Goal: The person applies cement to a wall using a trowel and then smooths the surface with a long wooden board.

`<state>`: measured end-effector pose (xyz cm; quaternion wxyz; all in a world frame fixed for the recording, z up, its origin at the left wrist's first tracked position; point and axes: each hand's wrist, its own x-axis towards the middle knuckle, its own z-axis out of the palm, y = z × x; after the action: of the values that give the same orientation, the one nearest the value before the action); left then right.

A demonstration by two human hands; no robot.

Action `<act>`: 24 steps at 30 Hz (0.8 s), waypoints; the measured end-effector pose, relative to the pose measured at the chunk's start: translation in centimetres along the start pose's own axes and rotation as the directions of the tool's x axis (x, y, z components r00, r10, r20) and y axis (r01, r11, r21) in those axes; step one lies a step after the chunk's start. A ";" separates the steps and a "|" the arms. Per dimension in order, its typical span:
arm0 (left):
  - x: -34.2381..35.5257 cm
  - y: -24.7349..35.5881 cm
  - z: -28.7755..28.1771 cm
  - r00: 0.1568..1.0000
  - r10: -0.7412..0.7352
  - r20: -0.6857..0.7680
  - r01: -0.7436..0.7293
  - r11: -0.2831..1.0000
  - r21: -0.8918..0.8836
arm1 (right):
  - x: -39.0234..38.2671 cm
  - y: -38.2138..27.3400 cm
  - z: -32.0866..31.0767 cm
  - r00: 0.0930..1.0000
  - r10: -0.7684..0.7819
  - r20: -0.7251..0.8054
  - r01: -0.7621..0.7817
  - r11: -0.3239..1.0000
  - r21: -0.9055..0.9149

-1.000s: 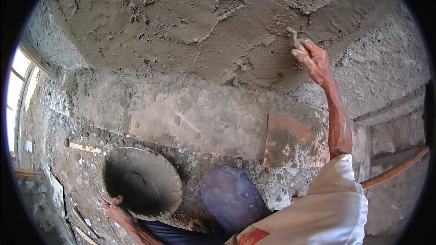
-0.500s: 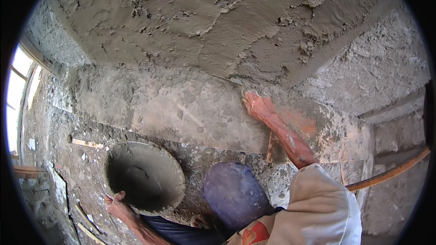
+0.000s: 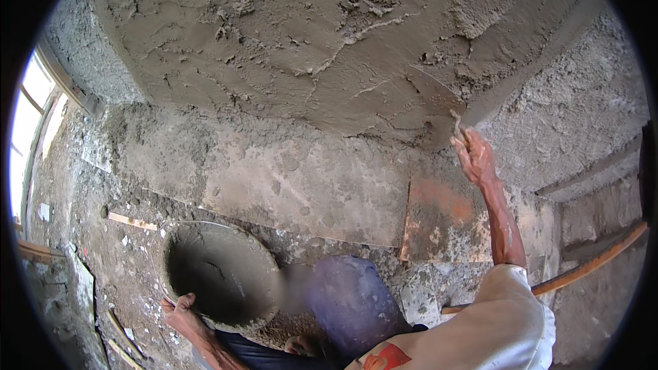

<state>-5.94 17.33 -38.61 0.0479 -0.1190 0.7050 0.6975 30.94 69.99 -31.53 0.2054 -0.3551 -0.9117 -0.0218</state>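
Observation:
My right hand is closed on the handle of a trowel. Its mortar-smeared blade lies against the wet grey mortar on the wall, near the right-hand corner. At lower left, a round bucket, coated inside with grey mortar, leans open toward me. My left hand is closed at its near-left edge, thumb uppermost, where a thin wire handle meets the fingers. Some mortar shows in the bottom of the bucket. My bent knee in stained purplish cloth is just right of the bucket.
Flat mortar-spotted boards lie along the foot of the wall. A wood strip sits beyond the bucket on debris-strewn ground. A long brownish strip slants at right. A bright window opening is at far left.
My right hand has moved right and up with the trowel, from the wall's lower edge to near the corner. My left hand stays at the bucket. The view has shifted slightly.

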 end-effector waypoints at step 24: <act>-6.4 -2.6 1.6 0.951 0.137 0.277 -0.184 0.971 0.151 | -14.4 -38.3 31.3 0.153 -0.948 0.278 0.515 0.317 0.797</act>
<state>0.75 19.58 -39.66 0.0947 0.0378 0.7583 0.6439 4.10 37.98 -61.69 -0.1297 0.2671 -0.9163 0.2687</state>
